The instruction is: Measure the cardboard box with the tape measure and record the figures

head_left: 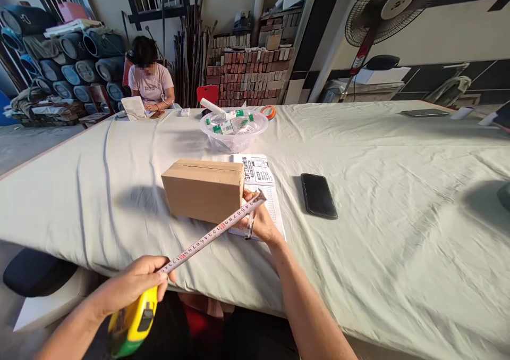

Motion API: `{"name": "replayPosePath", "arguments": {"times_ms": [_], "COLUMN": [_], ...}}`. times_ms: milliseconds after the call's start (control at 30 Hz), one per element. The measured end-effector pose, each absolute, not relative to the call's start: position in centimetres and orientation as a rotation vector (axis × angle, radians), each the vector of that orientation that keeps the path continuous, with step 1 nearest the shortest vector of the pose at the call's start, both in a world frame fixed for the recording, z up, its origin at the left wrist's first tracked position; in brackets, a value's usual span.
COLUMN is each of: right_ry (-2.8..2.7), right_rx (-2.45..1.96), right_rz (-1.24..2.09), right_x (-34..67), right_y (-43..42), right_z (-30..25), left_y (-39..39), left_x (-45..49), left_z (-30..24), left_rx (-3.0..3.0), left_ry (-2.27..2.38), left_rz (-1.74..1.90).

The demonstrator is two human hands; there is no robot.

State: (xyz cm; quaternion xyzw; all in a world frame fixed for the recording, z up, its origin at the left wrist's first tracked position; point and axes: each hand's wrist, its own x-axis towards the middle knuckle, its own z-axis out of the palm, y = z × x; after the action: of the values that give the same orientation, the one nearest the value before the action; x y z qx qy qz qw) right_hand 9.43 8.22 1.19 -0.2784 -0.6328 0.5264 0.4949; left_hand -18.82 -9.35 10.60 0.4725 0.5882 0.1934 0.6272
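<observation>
My left hand [139, 283] is closed around a yellow and green tape measure [137, 317], its thumb and finger pinching the blade where it comes out. The pulled-out blade [211, 236] slants up to the right, passing in front of a closed brown cardboard box [203, 192]. Its hooked end lies over my right hand [261, 222], which is closed at the box's right end with fingertips against it. A thin clear stick with a dark tip, apparently a pen [250, 226], is held in that hand. Part of the fingers is hidden behind the blade. Printed paper [261, 176] lies partly under the box.
A black phone [319, 195] lies right of the paper on the cloth-covered table [382, 232]. Behind the box stands a clear basin [229, 143] of plastic bottles, beside an orange tape roll [268, 112]. Across the table a person [153, 81] sits. A fan [392, 9] stands at right.
</observation>
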Motion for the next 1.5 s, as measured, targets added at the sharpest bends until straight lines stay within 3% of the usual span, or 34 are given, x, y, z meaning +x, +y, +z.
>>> {"name": "replayPosePath", "arguments": {"times_ms": [400,767,1067,1300,1500], "right_ry": [-1.588,-1.719,-1.496,-1.276,-1.183], "right_rx": [-0.743,-0.911,-0.929,-0.879,-0.971], "right_rz": [1.4,1.226,1.304,1.229,1.208], "right_x": [10.0,10.5,9.7,9.7,9.4], "right_y": [7.8,7.9,7.3,8.4,8.0], "right_z": [2.1,1.3,1.3,0.1,1.0], "left_y": [1.9,5.9,2.5,-4.6,-7.8], "left_x": [-26.7,-27.2,-25.9,-18.0,-11.5], "left_z": [17.7,16.6,15.3,8.6,4.9], "left_rx": [1.476,1.444,1.38,0.84,0.711], "left_ry": [1.498,1.493,1.39,1.154,1.075], "left_rz": [0.138,0.237,0.291,0.802,0.909]}}
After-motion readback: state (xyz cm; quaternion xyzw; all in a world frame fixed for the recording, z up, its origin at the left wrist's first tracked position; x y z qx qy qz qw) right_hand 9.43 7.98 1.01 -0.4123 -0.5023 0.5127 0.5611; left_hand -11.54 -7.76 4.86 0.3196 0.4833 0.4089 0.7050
